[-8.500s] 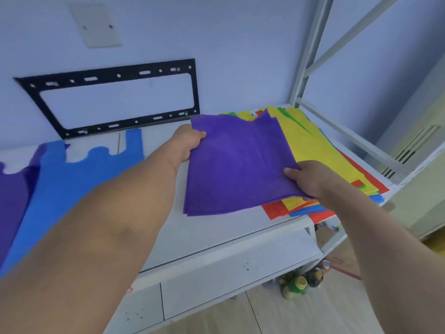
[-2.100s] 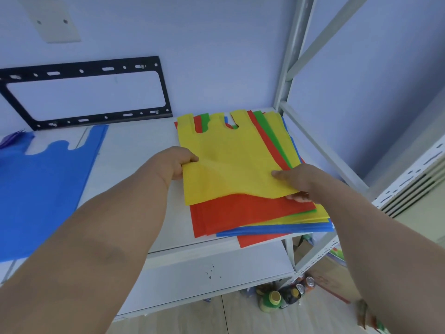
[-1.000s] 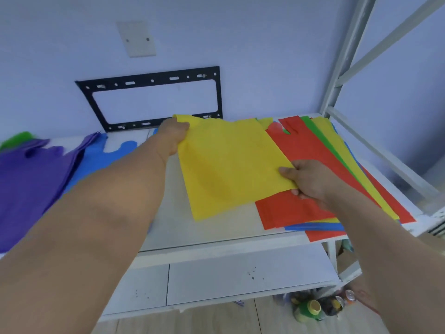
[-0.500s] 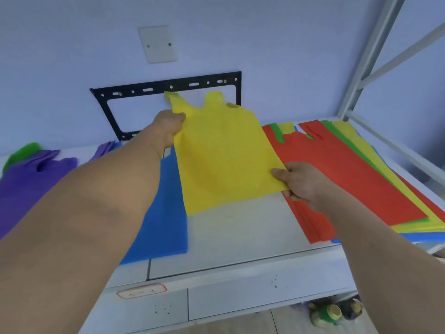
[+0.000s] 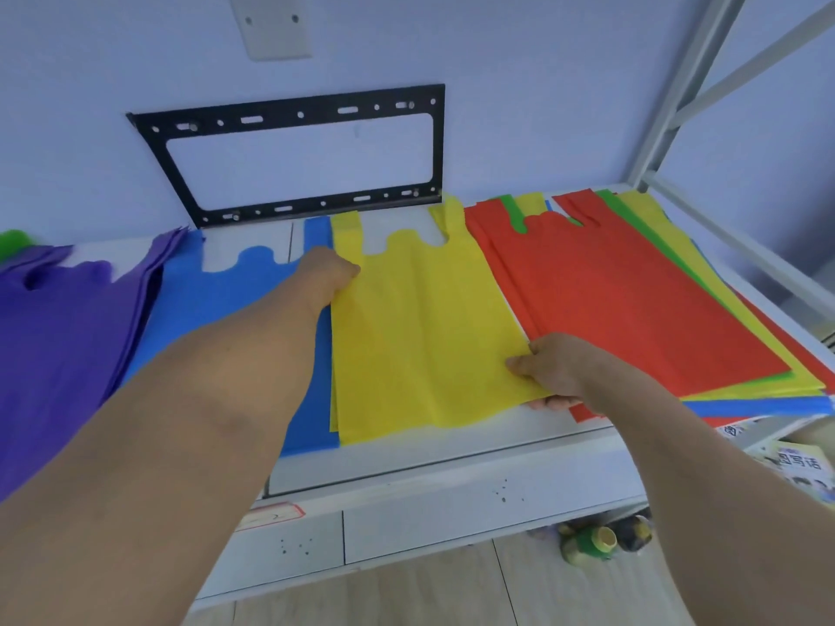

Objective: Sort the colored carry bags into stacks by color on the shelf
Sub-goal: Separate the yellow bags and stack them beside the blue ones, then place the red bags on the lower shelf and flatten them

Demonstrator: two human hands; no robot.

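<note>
A yellow carry bag (image 5: 420, 327) lies flat on the white shelf (image 5: 452, 449), on top of another yellow one and beside the blue bags (image 5: 235, 300). My left hand (image 5: 330, 275) pinches its upper left edge near a handle. My right hand (image 5: 553, 368) grips its lower right corner, fingers under the fabric. To the right sits the mixed pile with a red bag (image 5: 623, 300) on top and green, yellow and blue edges showing below. Purple bags (image 5: 63, 336) lie at the far left, with a bit of green (image 5: 13, 241) behind them.
A black metal bracket (image 5: 298, 115) hangs on the wall behind the shelf. The white shelf upright and braces (image 5: 668, 106) rise at the right. Bottles (image 5: 596, 542) stand on the wooden floor below, and printed booklets (image 5: 795, 463) lie lower right.
The yellow bag was lifted off the mixed pile, carried left and lowered flat beside the blue bags. Both hands still hold it. A red bag now tops the pile.
</note>
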